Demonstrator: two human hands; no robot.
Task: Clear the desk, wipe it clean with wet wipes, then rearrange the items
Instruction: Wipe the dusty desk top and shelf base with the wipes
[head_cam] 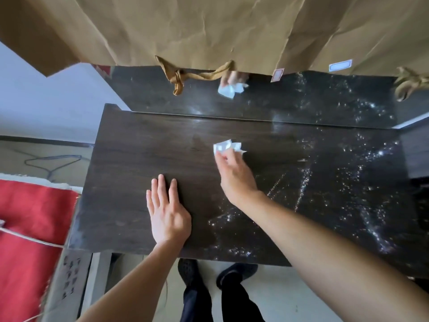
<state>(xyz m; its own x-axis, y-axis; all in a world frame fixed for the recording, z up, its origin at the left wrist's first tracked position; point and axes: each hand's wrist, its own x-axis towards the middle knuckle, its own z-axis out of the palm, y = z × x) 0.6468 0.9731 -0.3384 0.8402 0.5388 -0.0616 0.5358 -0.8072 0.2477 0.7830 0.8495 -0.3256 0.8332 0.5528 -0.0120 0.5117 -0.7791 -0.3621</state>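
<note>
The dark wood-grain desk [130, 163] fills the middle of the head view, with nothing standing on it. My right hand [234, 175] grips a crumpled white wet wipe [226, 146] and presses it on the desk near the middle back. Wet streaks and droplets glisten over the right half of the desk [348, 182]. My left hand [167, 212] lies flat on the desk near the front edge, fingers straight.
A mirror [301, 101] stands along the back of the desk and reflects the hand and wipe. Brown paper bags [209, 26] with twisted handles hang above it. A red cloth [30, 228] lies at the left. My feet [209, 275] show below the front edge.
</note>
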